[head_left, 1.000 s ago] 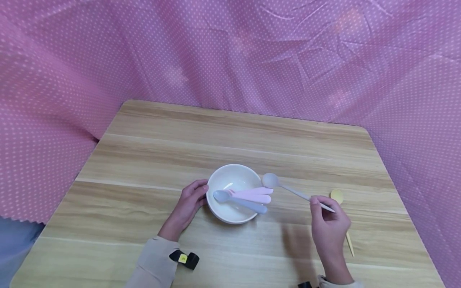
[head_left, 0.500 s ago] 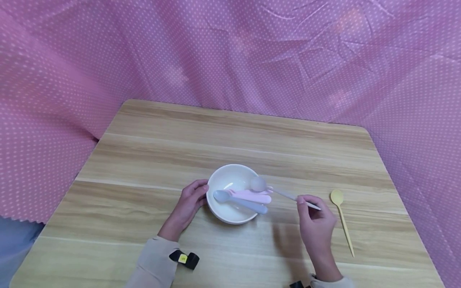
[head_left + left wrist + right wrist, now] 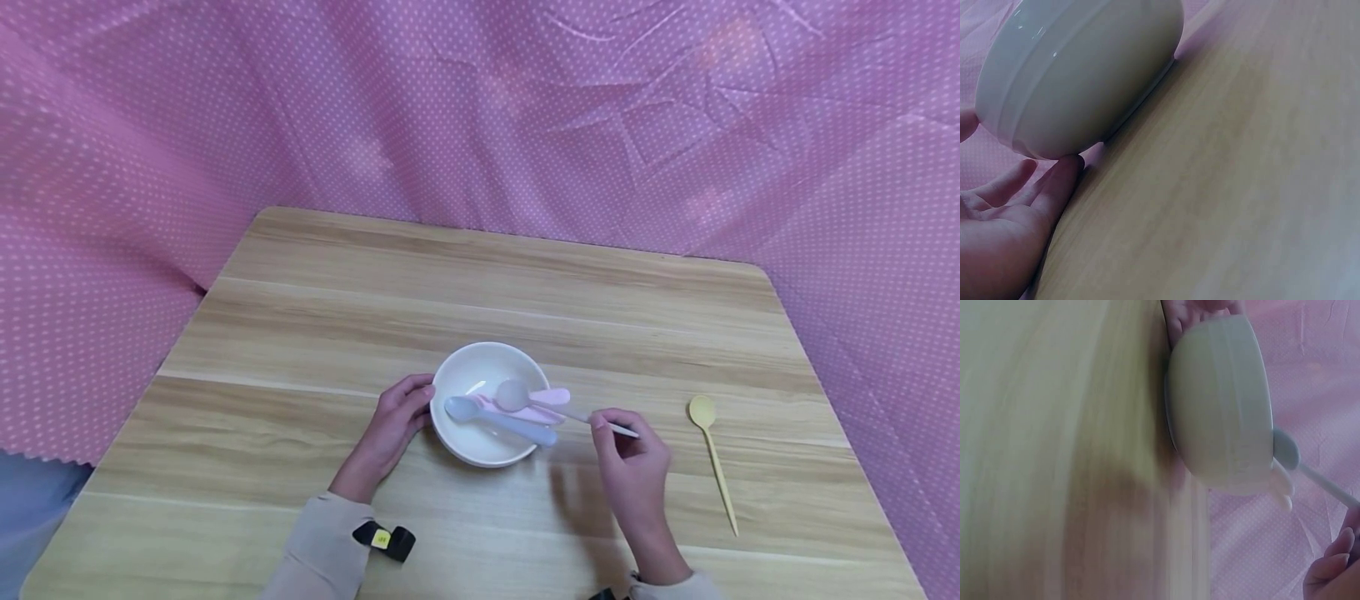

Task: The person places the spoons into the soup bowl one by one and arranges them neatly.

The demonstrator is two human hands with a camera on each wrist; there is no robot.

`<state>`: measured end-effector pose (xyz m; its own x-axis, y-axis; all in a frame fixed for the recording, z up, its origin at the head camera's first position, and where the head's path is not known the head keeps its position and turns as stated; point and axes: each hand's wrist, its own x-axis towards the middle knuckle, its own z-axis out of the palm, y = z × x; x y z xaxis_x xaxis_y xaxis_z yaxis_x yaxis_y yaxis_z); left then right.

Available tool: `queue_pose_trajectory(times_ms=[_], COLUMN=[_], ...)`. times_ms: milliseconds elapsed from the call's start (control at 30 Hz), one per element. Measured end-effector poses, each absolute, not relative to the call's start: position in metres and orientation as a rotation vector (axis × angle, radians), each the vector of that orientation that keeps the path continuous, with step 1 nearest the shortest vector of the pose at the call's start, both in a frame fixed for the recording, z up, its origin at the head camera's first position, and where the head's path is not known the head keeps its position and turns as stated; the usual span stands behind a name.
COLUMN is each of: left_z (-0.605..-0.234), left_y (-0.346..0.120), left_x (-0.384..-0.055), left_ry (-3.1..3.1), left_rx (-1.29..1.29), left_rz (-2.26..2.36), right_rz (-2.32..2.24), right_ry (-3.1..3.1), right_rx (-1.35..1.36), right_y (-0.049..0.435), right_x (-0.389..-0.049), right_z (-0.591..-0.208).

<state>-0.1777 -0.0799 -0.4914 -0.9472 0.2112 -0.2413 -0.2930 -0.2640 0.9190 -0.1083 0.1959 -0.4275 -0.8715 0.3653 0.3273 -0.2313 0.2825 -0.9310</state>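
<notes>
At the lower left of the frame, a beige sleeve (image 3: 318, 542) with a black band (image 3: 385, 540) leads up to the left hand (image 3: 386, 429), its thumb and fingers apart and resting against the outer wall of a white bowl (image 3: 483, 360). The bowl stands upright on the wooden counter (image 3: 420, 275), just below the frame's centre. In it lie a light blue spoon (image 3: 519, 427) and pink utensils (image 3: 553, 396), their handles leaning over its right rim. A long grey spoon (image 3: 512, 396) reaches in from the right, its head above the bowl; whether it touches the pink pieces, I cannot tell. The right hand (image 3: 636, 458), at the lower right, pinches that spoon near its handle end. Farther right, a yellow spoon (image 3: 711, 446) lies on the counter, head toward the top. Pink dotted cloth (image 3: 450, 125) fills the upper frame.
</notes>
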Motion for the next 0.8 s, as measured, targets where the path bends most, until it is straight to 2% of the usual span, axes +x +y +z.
queue_pose_trajectory(times_ms=[800], left_z=[-0.493], left_y=[-0.081], left_x=[-0.178], left_ry=[1.660], left_rx=[-0.074], left_rz=[2.289], right_rz=[1.711], right_ry=[-2.335], right_rx=[-0.054], right_y=[0.180], right_x=[-0.108], right_z=[-0.430])
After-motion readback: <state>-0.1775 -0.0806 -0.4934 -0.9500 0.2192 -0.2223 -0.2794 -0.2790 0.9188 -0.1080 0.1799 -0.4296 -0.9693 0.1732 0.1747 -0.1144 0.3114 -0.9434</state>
